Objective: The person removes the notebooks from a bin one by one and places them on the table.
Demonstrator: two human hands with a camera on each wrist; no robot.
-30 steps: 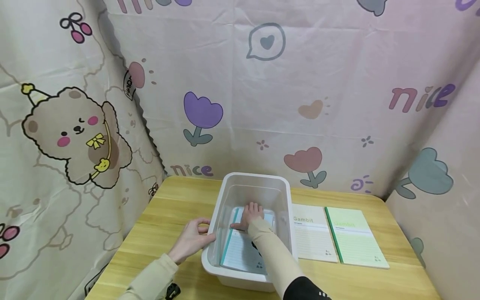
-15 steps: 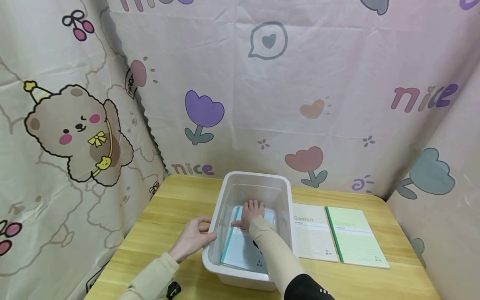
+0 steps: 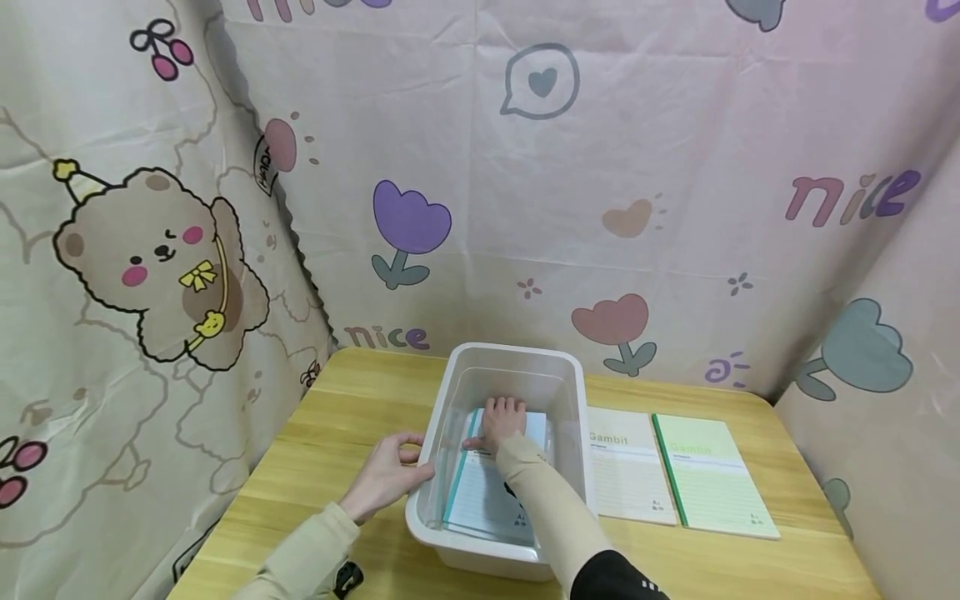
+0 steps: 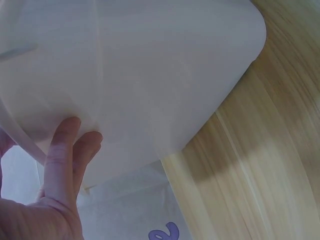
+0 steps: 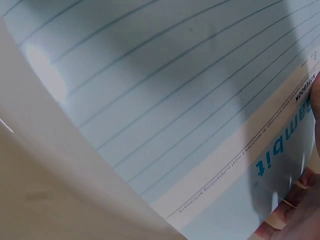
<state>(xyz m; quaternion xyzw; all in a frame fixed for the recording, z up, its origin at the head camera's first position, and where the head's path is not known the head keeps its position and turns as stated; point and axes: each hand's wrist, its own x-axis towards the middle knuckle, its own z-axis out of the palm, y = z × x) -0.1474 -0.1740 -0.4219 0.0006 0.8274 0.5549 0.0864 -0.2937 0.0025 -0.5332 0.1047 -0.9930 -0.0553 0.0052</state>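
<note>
A white plastic bin (image 3: pixel 517 358) stands on the table with a light blue notebook (image 3: pixel 487 500) inside it. My left hand (image 3: pixel 386 477) holds the bin's left rim. In the left wrist view, the fingers (image 4: pixel 62 155) lie against the bin's outer wall (image 4: pixel 150 90). Down inside the bin, my right hand (image 3: pixel 504 427) grips the upper part of the blue notebook. The right wrist view shows its fingertips (image 5: pixel 282 212) at the top edge of the lined "Gambit" cover (image 5: pixel 175 90), with the thumb farther along the cover. My right forearm hides part of the notebook.
To the right of the bin lie a white notebook (image 3: pixel 630 475) and a green one (image 3: pixel 712 483), side by side on the wooden table (image 3: pixel 375 383). A patterned cloth (image 3: pixel 510 192) hangs behind the table and along both sides.
The blue notebook's top end has shifted slightly up and away inside the bin, together with my right hand. My left hand keeps its place on the rim.
</note>
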